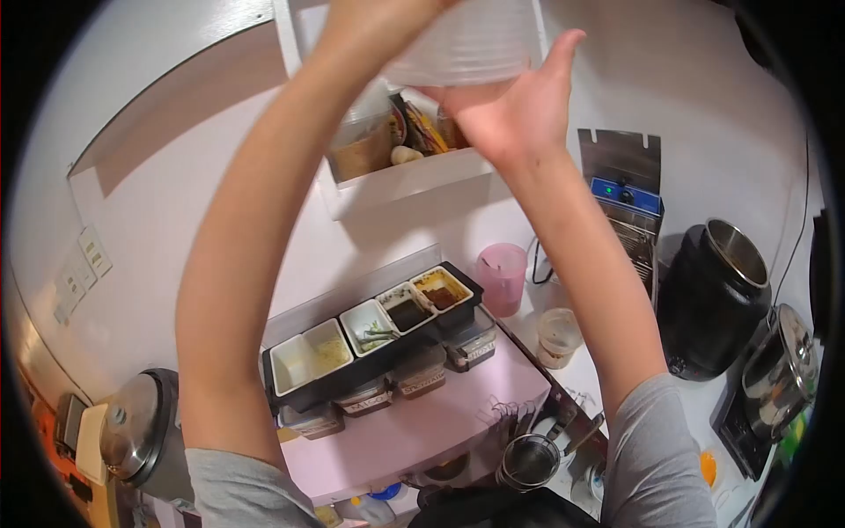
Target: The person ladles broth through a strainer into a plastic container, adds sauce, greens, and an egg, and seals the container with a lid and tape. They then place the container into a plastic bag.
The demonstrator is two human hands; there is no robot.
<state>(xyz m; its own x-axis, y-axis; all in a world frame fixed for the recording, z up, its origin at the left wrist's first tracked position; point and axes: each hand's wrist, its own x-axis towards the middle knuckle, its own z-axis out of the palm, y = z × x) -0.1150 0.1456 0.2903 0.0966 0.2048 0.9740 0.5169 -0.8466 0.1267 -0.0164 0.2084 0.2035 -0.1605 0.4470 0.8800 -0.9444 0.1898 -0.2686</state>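
High in front of me, a stack of clear ribbed plastic containers (475, 46) is raised at the top of the view. My right hand (521, 107) supports it from below, palm up, with the thumb stretched out to the side. Its other fingers are partly hidden by the plastic. My left hand (421, 7) is beside the stack at the upper edge; its fingers are cut off or hidden. Just behind the hands is a white wall shelf (414, 183) with a tub of brown contents (363, 151) and several small packets.
Below, a black condiment holder (330, 392) with white tubs sits on a pink counter (480, 414). To the right are a pink cup (502, 280), a fryer (627, 198), a black pot warmer (717, 299) and a steel pot (782, 378). Strainers (531, 460) hang at the front.
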